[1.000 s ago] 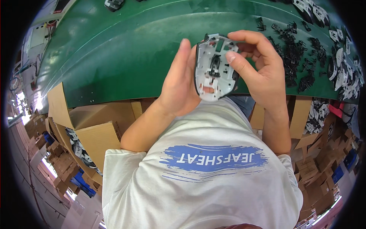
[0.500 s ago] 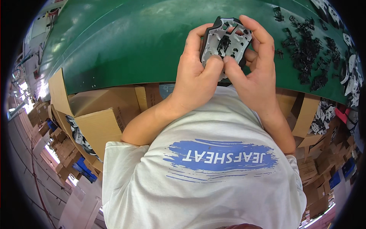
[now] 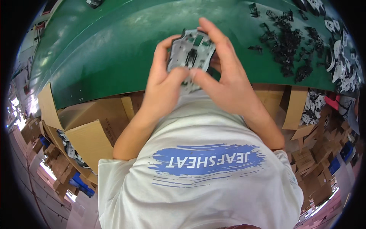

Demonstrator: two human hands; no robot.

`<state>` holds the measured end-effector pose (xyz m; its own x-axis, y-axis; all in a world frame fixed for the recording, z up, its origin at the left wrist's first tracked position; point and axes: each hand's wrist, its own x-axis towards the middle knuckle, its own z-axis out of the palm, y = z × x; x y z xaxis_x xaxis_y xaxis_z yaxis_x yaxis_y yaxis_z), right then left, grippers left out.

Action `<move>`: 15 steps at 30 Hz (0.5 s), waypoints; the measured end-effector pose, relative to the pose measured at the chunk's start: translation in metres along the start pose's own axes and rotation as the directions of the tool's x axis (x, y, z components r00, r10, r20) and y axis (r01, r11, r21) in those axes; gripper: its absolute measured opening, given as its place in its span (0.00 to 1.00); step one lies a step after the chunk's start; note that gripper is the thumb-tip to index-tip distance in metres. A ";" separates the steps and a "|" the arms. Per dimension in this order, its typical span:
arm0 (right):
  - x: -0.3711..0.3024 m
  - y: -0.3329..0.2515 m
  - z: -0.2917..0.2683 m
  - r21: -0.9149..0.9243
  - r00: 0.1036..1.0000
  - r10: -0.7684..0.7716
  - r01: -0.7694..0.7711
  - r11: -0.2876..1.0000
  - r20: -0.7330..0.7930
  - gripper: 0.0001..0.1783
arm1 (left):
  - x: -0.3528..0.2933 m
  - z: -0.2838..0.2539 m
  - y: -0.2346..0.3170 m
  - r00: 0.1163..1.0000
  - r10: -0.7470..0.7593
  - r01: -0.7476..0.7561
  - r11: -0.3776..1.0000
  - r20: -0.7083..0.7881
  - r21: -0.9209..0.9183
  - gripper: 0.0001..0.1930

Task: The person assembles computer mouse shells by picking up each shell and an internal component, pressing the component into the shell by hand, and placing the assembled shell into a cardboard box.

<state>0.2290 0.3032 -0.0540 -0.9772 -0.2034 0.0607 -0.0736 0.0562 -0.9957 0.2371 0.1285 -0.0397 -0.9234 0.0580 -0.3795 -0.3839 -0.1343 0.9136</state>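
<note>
Between my two hands, over the near edge of the table, is a mouse shell [image 3: 177, 54], a plastic cover with a pale grey inside and a black outer rim. Its hollow inside faces up, and a small black plastic part [image 3: 191, 57] sits in its middle. My left hand [image 3: 162, 87] is closed round the left side, thumb on the lower middle. My right hand [image 3: 228, 82] grips the right side; its thumb meets the left one there, and its index finger stretches past the far end. Motion blurs the thumbs and shell slightly.
A heap of small black plastic parts [image 3: 286, 44] lies on the green table [image 3: 110, 57] to the right, with white and black shells [image 3: 339, 63] beyond it. Open cardboard boxes [image 3: 85, 139] stand below the table edge; a right-hand one holds white parts [image 3: 313, 107]. A dark object [image 3: 94, 3] lies far left.
My hands and the shell have shifted left and slightly nearer, while the whole view has also shifted. My right index finger now reaches farther past the shell's far end.
</note>
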 end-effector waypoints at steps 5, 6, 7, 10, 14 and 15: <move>0.000 -0.006 -0.061 -0.513 0.999 0.019 0.000 0.858 0.033 0.24 | -0.081 -0.090 0.049 0.980 0.017 -0.049 0.986 -0.199 -0.157 0.34; 0.000 -0.004 -0.072 -0.691 0.987 0.099 -0.157 0.705 -0.123 0.20 | -0.104 -0.113 0.067 0.948 0.153 -0.194 0.973 -0.278 -0.126 0.30; -0.001 0.009 -0.089 -0.787 0.991 0.064 -0.135 0.602 -0.121 0.20 | -0.124 -0.141 0.084 0.846 0.221 -0.263 0.964 -0.484 -0.020 0.26; -0.013 0.030 -0.116 -0.834 0.971 0.189 -0.223 0.504 -0.146 0.20 | -0.189 -0.257 0.098 0.426 0.470 -0.372 0.870 -0.773 0.324 0.23; 0.000 0.046 -0.131 -0.850 0.996 -0.015 0.087 0.520 0.093 0.15 | -0.342 -0.410 0.061 0.038 0.610 0.494 0.677 -0.791 0.546 0.33; 0.006 0.050 -0.132 -0.831 0.992 -0.034 0.120 0.543 0.121 0.15 | -0.379 -0.427 0.053 0.030 0.552 0.704 0.580 -0.833 0.410 0.36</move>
<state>0.1936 0.4337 -0.0939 -0.9427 -0.3224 0.0857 -0.3231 0.8183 -0.4755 0.5662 -0.3228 0.0898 -0.2416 -0.8965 0.3713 -0.8721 0.3684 0.3221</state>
